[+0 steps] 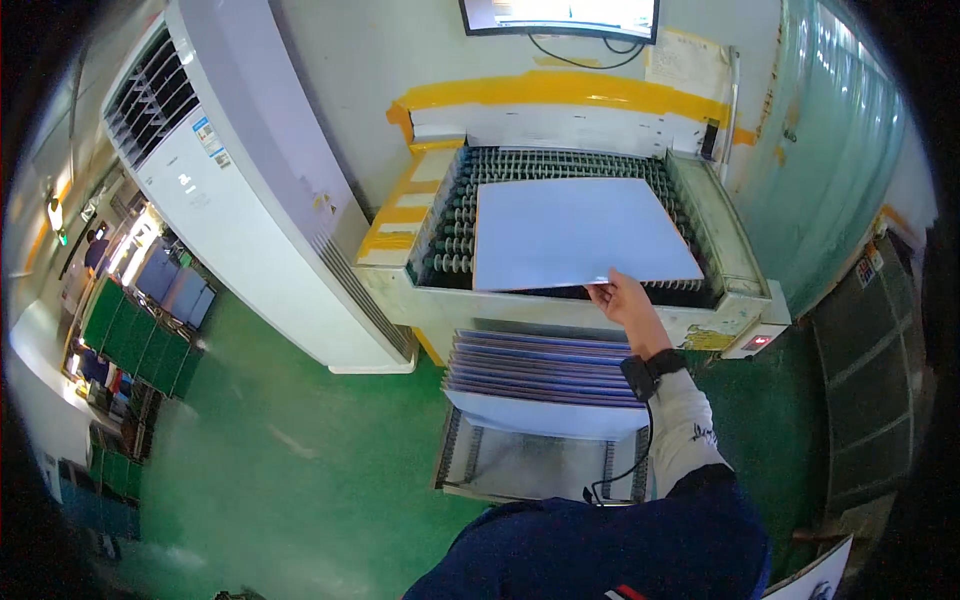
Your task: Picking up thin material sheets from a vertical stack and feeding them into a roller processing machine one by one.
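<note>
A flat rectangular panel, pale bluish white with a thin brownish edge, lies above the rows of dark rollers of a conveyor machine. My right hand pinches its near edge, thumb on top and fingers beneath; the fingers under the panel are partly hidden. Whether the panel's far side rests on the rollers, I cannot tell. Below the machine's front, several similar thin panels stand upright, packed closely in a slotted rack. My left hand is out of the picture.
On the left stands a tall white air conditioner on the green floor. A screen hangs on the wall behind the machine. Translucent strip curtains hang at right, with dark panels below. A control box juts from the machine's right corner.
</note>
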Tool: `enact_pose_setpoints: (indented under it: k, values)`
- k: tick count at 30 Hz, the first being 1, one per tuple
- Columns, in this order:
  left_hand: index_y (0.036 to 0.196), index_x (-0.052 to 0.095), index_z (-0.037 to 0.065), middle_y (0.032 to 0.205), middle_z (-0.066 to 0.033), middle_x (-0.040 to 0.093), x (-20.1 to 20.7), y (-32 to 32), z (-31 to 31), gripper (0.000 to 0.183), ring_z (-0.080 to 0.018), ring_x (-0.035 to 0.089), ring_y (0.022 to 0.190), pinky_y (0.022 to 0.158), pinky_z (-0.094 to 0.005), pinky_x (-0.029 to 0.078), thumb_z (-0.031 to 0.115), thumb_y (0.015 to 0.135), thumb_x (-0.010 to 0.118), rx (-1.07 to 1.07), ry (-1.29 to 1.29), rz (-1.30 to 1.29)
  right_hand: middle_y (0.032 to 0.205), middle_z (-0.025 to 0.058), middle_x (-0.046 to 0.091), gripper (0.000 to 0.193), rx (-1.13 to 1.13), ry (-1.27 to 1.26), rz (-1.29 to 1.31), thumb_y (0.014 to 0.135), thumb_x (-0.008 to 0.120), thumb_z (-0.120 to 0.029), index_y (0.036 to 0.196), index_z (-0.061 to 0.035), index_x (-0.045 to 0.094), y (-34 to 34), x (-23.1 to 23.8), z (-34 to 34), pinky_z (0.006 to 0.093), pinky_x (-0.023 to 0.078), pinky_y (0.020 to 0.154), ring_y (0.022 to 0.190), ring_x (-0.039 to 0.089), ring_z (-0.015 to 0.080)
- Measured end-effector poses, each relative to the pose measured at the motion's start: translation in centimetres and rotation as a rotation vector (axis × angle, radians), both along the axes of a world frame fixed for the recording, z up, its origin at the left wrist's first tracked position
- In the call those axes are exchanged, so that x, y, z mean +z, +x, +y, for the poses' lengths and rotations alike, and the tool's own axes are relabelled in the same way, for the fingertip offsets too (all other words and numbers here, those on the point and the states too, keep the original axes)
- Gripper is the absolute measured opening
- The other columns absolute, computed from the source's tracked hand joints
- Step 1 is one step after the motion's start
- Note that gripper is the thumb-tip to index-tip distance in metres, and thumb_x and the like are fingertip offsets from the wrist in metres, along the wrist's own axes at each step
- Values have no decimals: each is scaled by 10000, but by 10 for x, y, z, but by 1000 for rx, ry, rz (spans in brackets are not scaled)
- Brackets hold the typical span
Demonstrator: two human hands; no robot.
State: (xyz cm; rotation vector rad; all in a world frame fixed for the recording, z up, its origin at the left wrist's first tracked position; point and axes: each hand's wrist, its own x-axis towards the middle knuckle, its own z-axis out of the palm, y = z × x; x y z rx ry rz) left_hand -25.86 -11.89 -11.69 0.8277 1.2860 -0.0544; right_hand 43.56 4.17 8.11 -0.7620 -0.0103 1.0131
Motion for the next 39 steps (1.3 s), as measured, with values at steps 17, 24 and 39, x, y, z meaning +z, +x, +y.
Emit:
enact_pose_setpoints:
  k: [17,24,39]
  values:
    - [1201,556,56,1079,-61,539,3,8,4,510,-189,483,953,823,-328,361,479,923,620,-24,8,9,1274,140,623,423,149,-682,-1903,930,621,-353,1300,-147,628,-19,-5,26,526,463,969,1185,576,350]
    - [1241,536,44,1140,-74,536,6,0,-2,554,-202,484,1012,872,-337,361,488,921,621,-5,11,23,1578,112,330,524,307,-922,-2072,984,522,-473,1452,-239,490,-25,2,44,563,243,1170,1462,270,350]
    - [1327,494,16,1270,-102,528,-5,-62,-81,652,-231,487,1140,977,-354,362,506,917,624,95,-3,20,1550,138,371,559,324,-882,-2058,941,595,-420,1437,-184,493,-12,5,62,558,313,1137,1421,329,390]
